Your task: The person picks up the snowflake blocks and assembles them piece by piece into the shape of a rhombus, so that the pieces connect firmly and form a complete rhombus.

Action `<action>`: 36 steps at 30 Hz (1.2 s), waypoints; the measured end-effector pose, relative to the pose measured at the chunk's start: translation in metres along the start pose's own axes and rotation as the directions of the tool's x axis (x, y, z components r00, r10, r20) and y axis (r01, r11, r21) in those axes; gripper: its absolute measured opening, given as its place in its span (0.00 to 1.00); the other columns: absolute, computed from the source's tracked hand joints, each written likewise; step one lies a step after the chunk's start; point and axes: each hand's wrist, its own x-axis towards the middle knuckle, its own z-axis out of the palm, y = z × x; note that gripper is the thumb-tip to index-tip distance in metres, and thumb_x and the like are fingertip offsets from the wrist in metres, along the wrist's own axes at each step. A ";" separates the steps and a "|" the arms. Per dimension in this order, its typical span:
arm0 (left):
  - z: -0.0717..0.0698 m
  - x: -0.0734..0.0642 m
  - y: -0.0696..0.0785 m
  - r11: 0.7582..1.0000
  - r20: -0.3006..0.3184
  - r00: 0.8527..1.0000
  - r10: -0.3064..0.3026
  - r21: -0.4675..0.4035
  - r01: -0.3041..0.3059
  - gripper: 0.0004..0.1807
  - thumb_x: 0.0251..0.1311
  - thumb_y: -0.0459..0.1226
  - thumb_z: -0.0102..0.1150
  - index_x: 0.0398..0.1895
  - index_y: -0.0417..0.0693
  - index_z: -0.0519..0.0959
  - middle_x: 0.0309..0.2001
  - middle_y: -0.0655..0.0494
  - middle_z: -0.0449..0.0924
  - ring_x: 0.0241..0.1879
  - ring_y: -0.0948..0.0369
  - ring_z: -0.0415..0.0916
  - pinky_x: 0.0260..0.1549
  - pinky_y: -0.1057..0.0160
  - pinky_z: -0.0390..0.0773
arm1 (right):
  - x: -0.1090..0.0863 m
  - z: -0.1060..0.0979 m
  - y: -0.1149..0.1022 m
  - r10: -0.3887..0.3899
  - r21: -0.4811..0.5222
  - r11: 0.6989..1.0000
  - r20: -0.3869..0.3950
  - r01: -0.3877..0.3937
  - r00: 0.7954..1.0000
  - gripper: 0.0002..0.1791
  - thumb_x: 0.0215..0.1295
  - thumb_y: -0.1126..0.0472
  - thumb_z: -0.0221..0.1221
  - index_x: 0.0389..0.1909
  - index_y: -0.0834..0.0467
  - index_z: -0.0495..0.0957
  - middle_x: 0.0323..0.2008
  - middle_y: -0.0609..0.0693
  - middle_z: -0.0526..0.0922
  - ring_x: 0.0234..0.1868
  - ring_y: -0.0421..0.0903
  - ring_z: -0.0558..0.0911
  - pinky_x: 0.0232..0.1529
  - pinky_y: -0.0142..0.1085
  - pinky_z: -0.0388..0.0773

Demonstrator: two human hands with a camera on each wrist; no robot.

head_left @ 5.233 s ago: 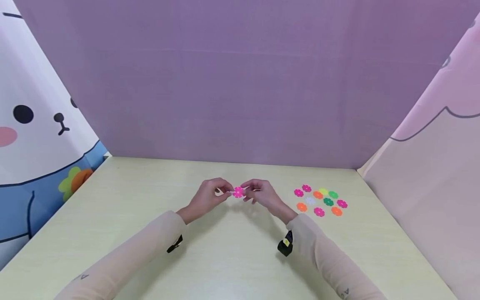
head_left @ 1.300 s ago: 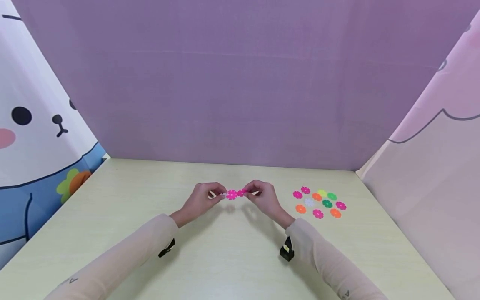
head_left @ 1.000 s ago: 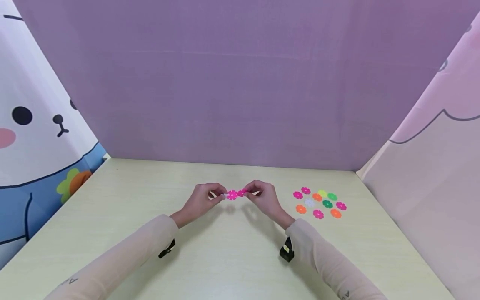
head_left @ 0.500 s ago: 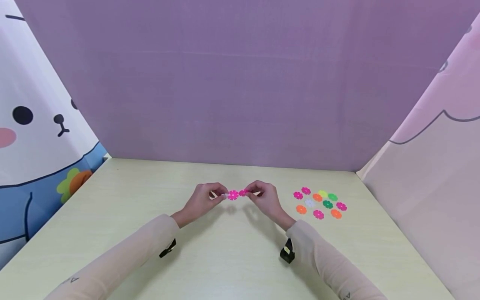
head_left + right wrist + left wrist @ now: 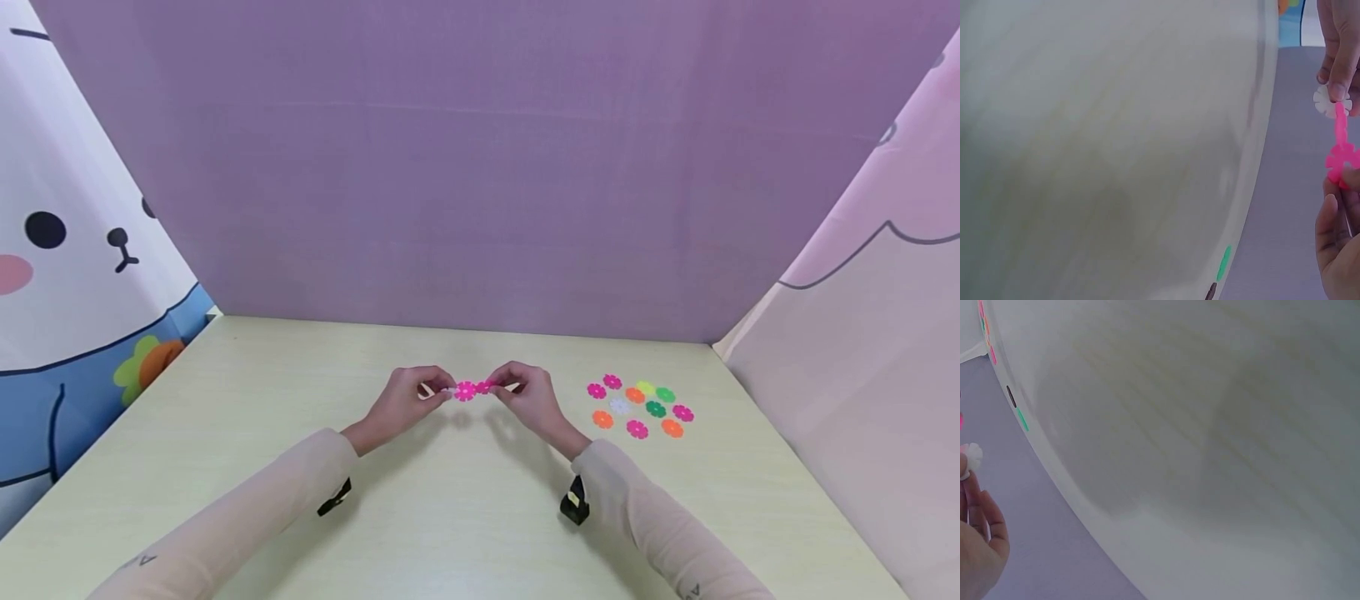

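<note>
My left hand [image 5: 402, 400] pinches a white slotted flower disc [image 5: 1322, 101] between thumb and fingers. Joined to that disc is a pink flower disc [image 5: 466, 391], which stands edge-on in the right wrist view. A second pink flower disc [image 5: 1339, 157] meets the first at its other side, turned crosswise to it. Thumb and fingertips of my right hand [image 5: 529, 398] pinch this second pink disc. The short row hangs just above the table, between both hands. In the left wrist view the white disc [image 5: 974, 456] shows at the left edge, beyond the fingertips.
To the right of my right hand, several loose flower discs lie on the pale table [image 5: 450, 517], among them a white disc [image 5: 619, 406], a dark green disc [image 5: 656, 409] and an orange disc [image 5: 672, 427]. A purple backdrop [image 5: 465, 167] rises behind the table.
About five seconds ago only one pink disc showed clearly between the hands; now two show in a row. My left hand has shifted slightly left. Over the last second the hands have barely moved.
</note>
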 end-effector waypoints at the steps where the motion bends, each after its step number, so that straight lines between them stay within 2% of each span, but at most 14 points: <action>1: 0.000 0.000 0.000 1.000 -0.002 1.000 0.000 0.000 0.000 0.05 0.53 0.33 0.62 0.34 0.50 0.82 0.32 0.60 0.83 0.30 0.66 0.77 0.29 0.69 0.77 | -0.001 -0.001 -0.003 -0.007 -0.003 1.000 0.000 0.007 1.000 0.03 0.51 0.76 0.60 0.29 0.71 0.78 0.28 0.65 0.82 0.30 0.58 0.81 0.25 0.30 0.76; 9: 0.000 0.000 0.001 1.000 -0.026 1.000 0.002 0.004 -0.001 0.05 0.53 0.32 0.62 0.33 0.49 0.81 0.31 0.59 0.83 0.30 0.66 0.77 0.29 0.69 0.77 | -0.001 0.001 -0.006 0.007 0.024 1.000 0.017 -0.007 1.000 0.04 0.52 0.77 0.58 0.31 0.72 0.78 0.29 0.66 0.82 0.30 0.59 0.81 0.28 0.33 0.78; 21: 0.000 0.001 0.004 1.000 -0.045 0.999 0.013 0.002 -0.013 0.05 0.51 0.31 0.63 0.32 0.48 0.82 0.30 0.58 0.83 0.29 0.66 0.77 0.29 0.70 0.77 | 0.001 0.000 -0.010 -0.018 0.035 0.999 0.016 0.017 1.000 0.05 0.52 0.78 0.58 0.31 0.74 0.78 0.28 0.67 0.82 0.28 0.60 0.80 0.29 0.37 0.79; 27: 0.003 0.003 0.005 1.000 -0.041 0.999 0.020 -0.012 -0.021 0.06 0.52 0.31 0.63 0.33 0.47 0.81 0.30 0.58 0.83 0.30 0.66 0.77 0.28 0.69 0.77 | 0.002 -0.001 -0.012 -0.028 0.010 1.000 0.021 0.028 0.999 0.05 0.52 0.77 0.58 0.31 0.72 0.78 0.29 0.65 0.82 0.28 0.58 0.81 0.30 0.40 0.80; 36: 0.002 0.003 0.006 0.997 -0.012 0.999 -0.034 -0.065 0.033 0.04 0.53 0.33 0.62 0.33 0.48 0.80 0.32 0.57 0.83 0.32 0.64 0.78 0.30 0.67 0.78 | 0.002 -0.001 -0.013 -0.002 0.002 1.000 0.032 0.002 0.999 0.05 0.52 0.77 0.59 0.31 0.71 0.78 0.29 0.64 0.83 0.29 0.57 0.81 0.29 0.36 0.79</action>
